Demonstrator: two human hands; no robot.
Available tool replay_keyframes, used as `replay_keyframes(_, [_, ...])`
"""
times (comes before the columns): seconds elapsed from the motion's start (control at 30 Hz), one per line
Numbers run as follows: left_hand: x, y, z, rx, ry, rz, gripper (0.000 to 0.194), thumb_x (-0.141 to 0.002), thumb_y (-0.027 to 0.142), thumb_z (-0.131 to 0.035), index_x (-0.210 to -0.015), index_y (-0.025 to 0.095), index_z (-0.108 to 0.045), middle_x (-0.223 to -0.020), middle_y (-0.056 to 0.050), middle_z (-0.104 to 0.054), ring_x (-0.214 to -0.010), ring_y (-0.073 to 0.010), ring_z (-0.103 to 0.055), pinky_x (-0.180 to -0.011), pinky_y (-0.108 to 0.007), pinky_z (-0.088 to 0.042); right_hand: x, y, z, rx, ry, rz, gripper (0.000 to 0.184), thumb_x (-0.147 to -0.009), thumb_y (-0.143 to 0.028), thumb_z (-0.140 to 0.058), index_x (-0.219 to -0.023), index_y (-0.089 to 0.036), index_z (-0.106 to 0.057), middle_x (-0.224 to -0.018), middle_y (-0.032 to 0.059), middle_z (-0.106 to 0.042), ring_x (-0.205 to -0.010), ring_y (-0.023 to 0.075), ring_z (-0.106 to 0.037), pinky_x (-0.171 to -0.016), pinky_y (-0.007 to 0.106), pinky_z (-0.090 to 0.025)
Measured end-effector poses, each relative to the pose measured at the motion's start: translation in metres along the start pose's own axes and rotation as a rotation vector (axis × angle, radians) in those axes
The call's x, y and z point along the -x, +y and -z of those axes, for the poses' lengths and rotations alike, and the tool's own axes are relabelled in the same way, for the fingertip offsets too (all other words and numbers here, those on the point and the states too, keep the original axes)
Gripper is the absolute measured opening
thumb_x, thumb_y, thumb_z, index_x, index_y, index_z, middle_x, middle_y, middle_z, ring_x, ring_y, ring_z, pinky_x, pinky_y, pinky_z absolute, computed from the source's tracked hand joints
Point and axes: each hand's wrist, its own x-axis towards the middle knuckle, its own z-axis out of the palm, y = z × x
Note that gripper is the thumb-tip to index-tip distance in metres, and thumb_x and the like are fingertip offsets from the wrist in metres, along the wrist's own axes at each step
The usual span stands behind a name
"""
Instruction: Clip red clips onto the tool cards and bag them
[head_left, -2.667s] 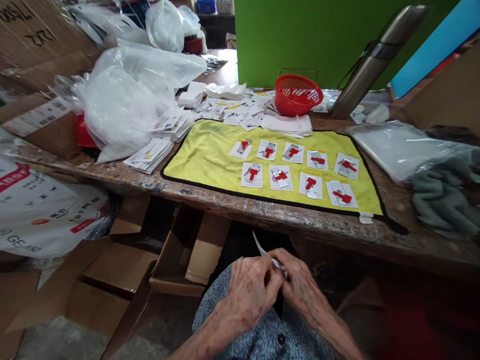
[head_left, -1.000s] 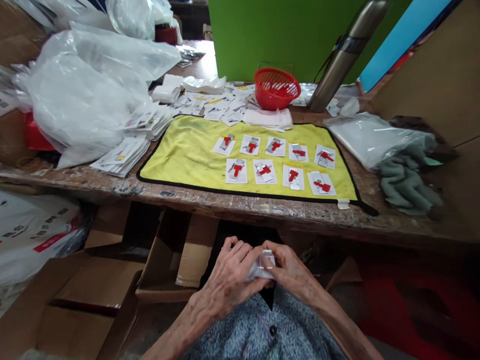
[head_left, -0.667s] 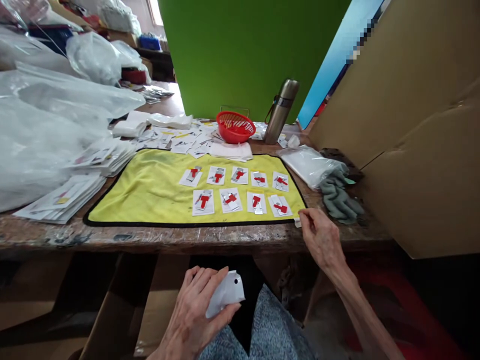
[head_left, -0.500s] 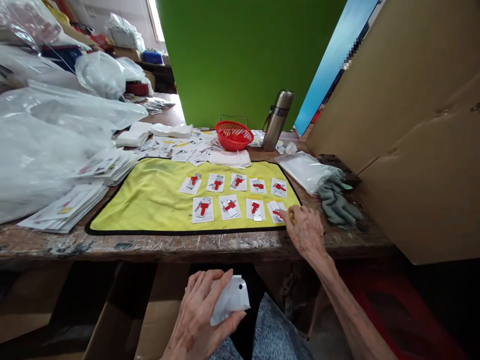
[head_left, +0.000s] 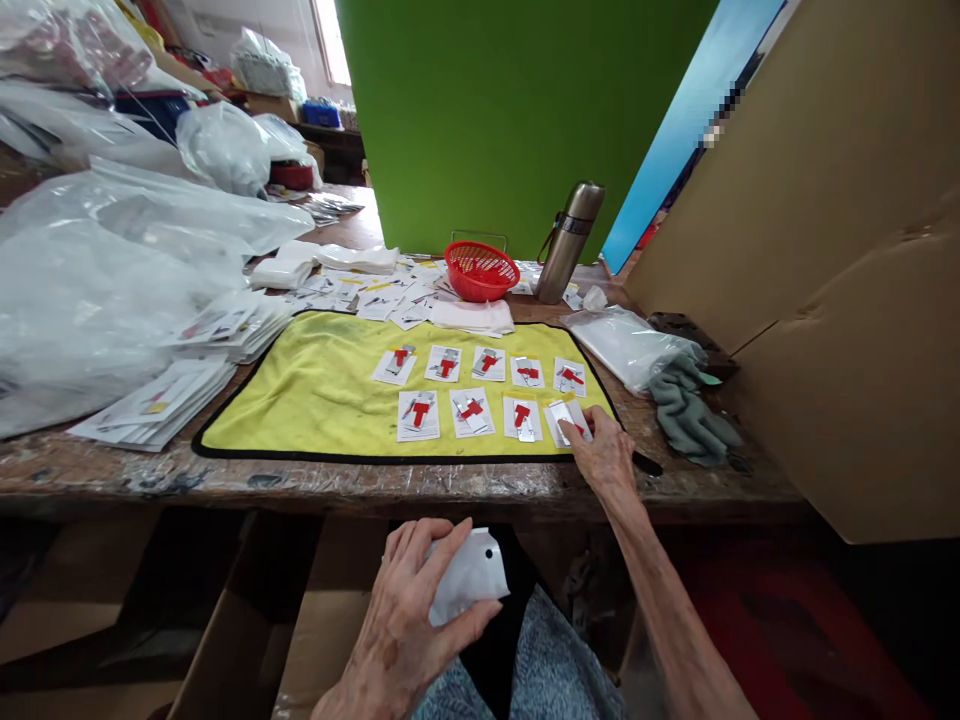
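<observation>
Holding a whitish translucent plastic pouch with a small round hole [head_left: 474, 575]: left hand [head_left: 409, 605], thumb on the near side, other fingers on the far side. Pouch sits between them, hole end sticking out right of the fingertips. All of that is in front of the edge of the brown scuffed wooden worktop [head_left: 450, 485].

Right hand [head_left: 606, 452] is over the worktop, fingertips at the right part of a white rectangular card with a silver metal plate and a red piece on it [head_left: 560, 412]. Fingers bunched fairly narrow; can't tell if they're gripping anything, the hand hides the contact. Card's left part is uncovered, left of the fingertips.

Under the card and fingertips: yellow cloth mat with black edging [head_left: 300, 400]. Three similar loaded cards run left from the right fingers, row of five just beyond.

Farther past the right fingers: red plastic openwork basket [head_left: 481, 285] off to the left, silver metal flask [head_left: 570, 245] leaning slightly. Crumpled grey-green cloth [head_left: 694, 415] is right of them.
</observation>
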Motion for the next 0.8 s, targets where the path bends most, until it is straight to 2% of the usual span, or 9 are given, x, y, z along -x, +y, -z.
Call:
replay_keyframes(0.1, [-0.002,0.002,0.005,0.056,-0.049,0.091,0.053,-0.071,0.033,-0.073,-0.119,0.019,-0.056,-0.101,-0.007,-0.062,-0.092,-0.0216,-0.059,-0.079,-0.038,-0.053,0.013,-0.006,0.023,-0.061,-0.052,0.022,0.014,-0.079,-0.033,-0.051,-0.078,-0.019,-0.053,-0.077,0.0064,-0.062,-0.071,0.0207,-0.055,-0.066,0.032,-0.037])
replay_keyframes(0.13, [-0.002,0.002,0.006,0.069,-0.06,0.121,0.053,-0.071,0.032,-0.073,-0.119,0.019,-0.056,-0.102,-0.007,-0.061,-0.093,-0.0217,-0.058,-0.08,-0.038,-0.053,0.022,-0.008,0.031,-0.148,-0.102,0.079,0.018,-0.08,-0.036,-0.052,-0.079,-0.019,-0.054,-0.076,0.0048,-0.061,-0.069,0.0195,-0.054,-0.065,0.03,-0.038])
replay_keyframes(0.2, [-0.003,0.001,0.007,0.086,-0.07,0.163,0.054,-0.07,0.032,-0.074,-0.119,0.019,-0.057,-0.102,-0.008,-0.061,-0.093,-0.0222,-0.058,-0.08,-0.039,-0.052,0.042,-0.01,0.044,-0.321,-0.379,0.18,0.025,-0.081,-0.045,-0.053,-0.081,-0.02,-0.056,-0.073,0.0015,-0.059,-0.065,0.017,-0.051,-0.059,0.028,-0.037])
replay_keyframes(0.27, [-0.004,0.0,0.008,0.101,-0.087,0.192,0.055,-0.069,0.032,-0.074,-0.12,0.019,-0.056,-0.103,-0.008,-0.06,-0.095,-0.0227,-0.057,-0.081,-0.04,-0.052,0.063,-0.012,0.051,-0.436,-0.638,0.215,0.026,-0.083,-0.047,-0.054,-0.082,-0.021,-0.056,-0.074,0.0004,-0.057,-0.067,0.0158,-0.051,-0.058,0.026,-0.039])
replay_keyframes(0.37, [-0.004,-0.003,0.009,0.123,-0.106,0.197,0.059,-0.069,0.032,-0.075,-0.124,0.021,-0.054,-0.104,-0.008,-0.059,-0.097,-0.0232,-0.057,-0.081,-0.04,-0.053,0.085,-0.014,0.049,-0.458,-0.846,0.223,0.023,-0.086,-0.044,-0.052,-0.081,-0.022,-0.054,-0.075,-0.0003,-0.056,-0.068,0.0148,-0.05,-0.059,0.024,-0.04])
replay_keyframes(0.6, [-0.004,-0.004,0.01,0.142,-0.197,0.102,0.072,-0.066,0.032,-0.077,-0.131,0.022,-0.047,-0.109,-0.009,-0.057,-0.1,-0.0237,-0.055,-0.083,-0.041,-0.053,0.077,-0.017,0.047,-0.359,-1.059,0.322,0.019,-0.086,-0.038,-0.054,-0.078,-0.022,-0.057,-0.074,-0.001,-0.057,-0.067,0.0141,-0.049,-0.057,0.023,-0.037])
replay_keyframes(0.67, [-0.005,-0.003,0.009,0.158,-0.236,0.079,0.073,-0.066,0.03,-0.077,-0.131,0.023,-0.046,-0.108,-0.009,-0.057,-0.099,-0.0236,-0.055,-0.082,-0.041,-0.054,0.077,-0.021,0.045,-0.325,-1.054,0.363,0.015,-0.084,-0.036,-0.056,-0.077,-0.022,-0.058,-0.075,-0.0009,-0.059,-0.071,0.0156,-0.051,-0.06,0.025,-0.038])
replay_keyframes(0.8, [-0.006,-0.002,0.006,0.195,-0.267,0.071,0.068,-0.068,0.024,-0.075,-0.13,0.023,-0.046,-0.106,-0.008,-0.057,-0.098,-0.0225,-0.055,-0.08,-0.039,-0.054,0.086,-0.031,0.029,-0.319,-0.931,0.36,0.01,-0.082,-0.034,-0.057,-0.083,-0.025,-0.053,-0.081,-0.0019,-0.059,-0.078,0.0166,-0.053,-0.068,0.027,-0.04])
